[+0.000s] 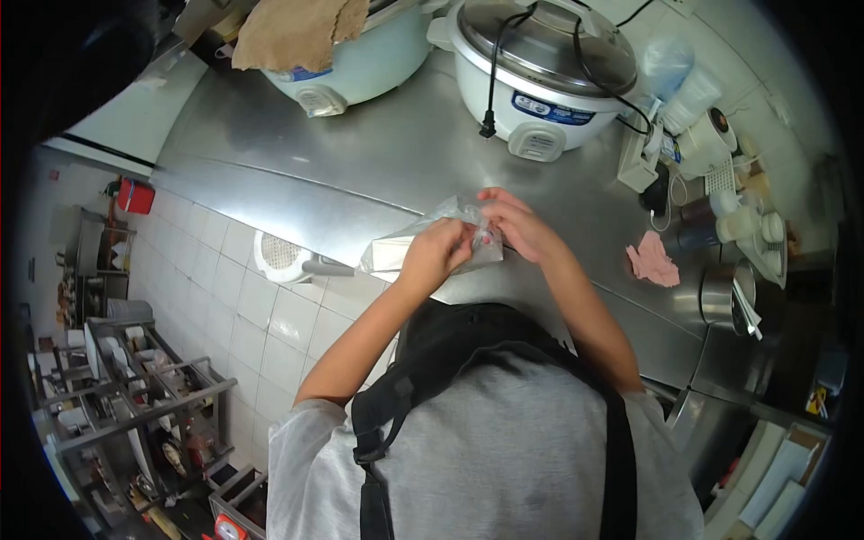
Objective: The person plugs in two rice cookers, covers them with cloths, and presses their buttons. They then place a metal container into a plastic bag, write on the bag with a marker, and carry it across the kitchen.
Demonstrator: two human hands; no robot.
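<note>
A clear plastic bag (454, 211) with a white block-like item (390, 255) inside lies at the near edge of the steel counter (297, 171). My left hand (438, 251) is closed on the bag, its fingers pinched near the middle. On the bag's right end, my right hand (522, 225) has its thumb and fingers bent round the plastic, close to my left fingertips. A small red spot shows on the bag between the hands. The white item points to the left, away from both hands.
Two large rice cookers, one (540, 81) with a black cord over its lid and one (360, 72) under a brown cloth, stand at the back. On the right are a pink cloth (653, 260), jars (738, 223) and a steel pot (718, 297). A white stool (281, 256) stands below left.
</note>
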